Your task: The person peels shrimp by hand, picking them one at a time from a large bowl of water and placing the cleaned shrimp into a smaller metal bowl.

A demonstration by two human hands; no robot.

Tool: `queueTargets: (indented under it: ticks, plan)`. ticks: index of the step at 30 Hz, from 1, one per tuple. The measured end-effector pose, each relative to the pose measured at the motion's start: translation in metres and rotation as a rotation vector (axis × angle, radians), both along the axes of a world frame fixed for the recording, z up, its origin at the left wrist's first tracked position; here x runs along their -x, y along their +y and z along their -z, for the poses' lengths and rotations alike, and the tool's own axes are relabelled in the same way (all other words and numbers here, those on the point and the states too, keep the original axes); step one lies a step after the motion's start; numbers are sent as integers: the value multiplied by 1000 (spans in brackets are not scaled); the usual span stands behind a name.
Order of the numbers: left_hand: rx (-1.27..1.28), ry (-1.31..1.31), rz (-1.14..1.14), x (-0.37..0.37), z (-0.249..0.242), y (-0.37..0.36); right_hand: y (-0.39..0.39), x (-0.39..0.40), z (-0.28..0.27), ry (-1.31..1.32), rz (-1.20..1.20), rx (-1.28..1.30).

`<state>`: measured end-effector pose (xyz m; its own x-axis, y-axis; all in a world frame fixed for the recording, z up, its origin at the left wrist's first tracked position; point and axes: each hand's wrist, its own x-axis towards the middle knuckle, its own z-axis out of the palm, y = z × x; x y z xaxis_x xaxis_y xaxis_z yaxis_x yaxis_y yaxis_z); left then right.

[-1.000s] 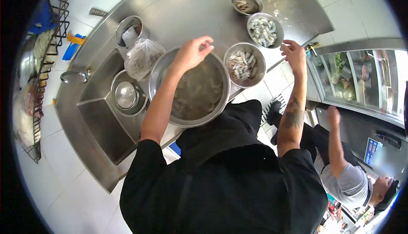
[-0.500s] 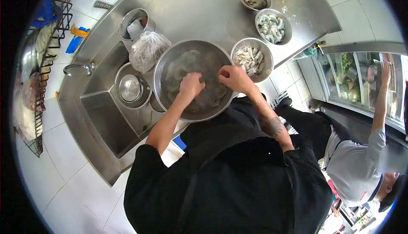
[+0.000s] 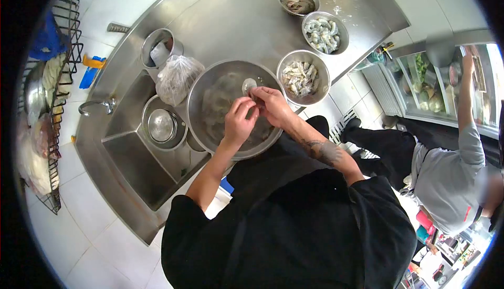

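Note:
A large steel bowl (image 3: 195,126) with cloudy water and grey pieces stands at the counter's front edge. Over it my left hand (image 3: 240,120) has its fingers pinched together, and whatever lies between them is too small to name. My right hand (image 3: 272,105) meets it fingertip to fingertip, closed on a small pale translucent piece (image 3: 249,85) that looks like a shrimp. To the right is a bowl of greyish shell-like pieces (image 3: 300,78). Behind that sits a bowl of peeled shrimp (image 3: 322,34), and farther back a bowl with a few brownish pieces (image 3: 298,4).
A knotted plastic bag (image 3: 178,79) and a steel pot (image 3: 161,47) stand left of the large bowl. The sink (image 3: 142,166) holds nested bowls (image 3: 161,125) below a faucet (image 3: 97,106). At right, a person in grey (image 3: 446,184) reaches into a glass-door fridge (image 3: 446,82).
My right hand has moved left from the bowl's right rim to meet my left hand, which has risen slightly. The pale piece now shows at the fingertips. The whole view has shifted a little.

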<state>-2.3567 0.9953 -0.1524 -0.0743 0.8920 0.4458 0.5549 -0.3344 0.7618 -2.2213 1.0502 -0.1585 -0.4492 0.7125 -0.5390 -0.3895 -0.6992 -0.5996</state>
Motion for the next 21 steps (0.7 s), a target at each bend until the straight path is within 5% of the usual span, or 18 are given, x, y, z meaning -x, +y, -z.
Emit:
queueTargets:
  ticks: [2, 4, 6, 9, 16, 21]
  plan:
    - [-64, 113, 56, 2, -6, -2, 7, -3, 1, -153, -48, -163]
    - [-95, 116, 45, 7, -23, 3, 13, -12, -5, -665, -188, -554]
    - [18, -11, -40, 10, -27, 19, 15, -20, -16, -827, -194, -872]
    - [242, -205, 192, 17, -38, 63, 27, -27, -28, -795, -131, -1171]
    - [571, -267, 563, -17, -42, 151, 61, -75, -62, -999, -14, -1287]
    - [467, -95, 456, -85, 8, 185, 74, -115, -23, -1284, 184, -1217]
